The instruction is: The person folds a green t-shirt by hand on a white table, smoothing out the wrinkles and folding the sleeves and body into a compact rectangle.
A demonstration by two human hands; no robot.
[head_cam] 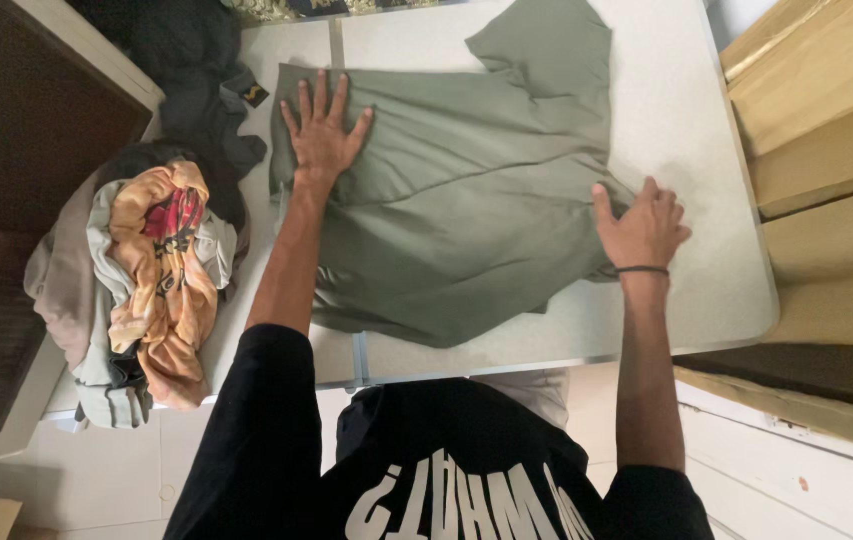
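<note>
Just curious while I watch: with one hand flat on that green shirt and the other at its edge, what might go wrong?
The green shirt is wrinkled, so creases may get pressed in under the flat left hand. The right hand pulls near the table edge, so fabric could slide off. The clothes pile overhangs the left side and might topple.

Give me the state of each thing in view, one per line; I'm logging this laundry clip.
Green shirt: spread on the table, partly folded, creased.
Left hand: flat, fingers spread, pressing the shirt.
Right hand: closed on the shirt's edge.
Clothes pile: heaped unfolded at the table's left edge.
Dark garment: crumpled at the far corner.
Table: white, bearing the clothes.
</note>
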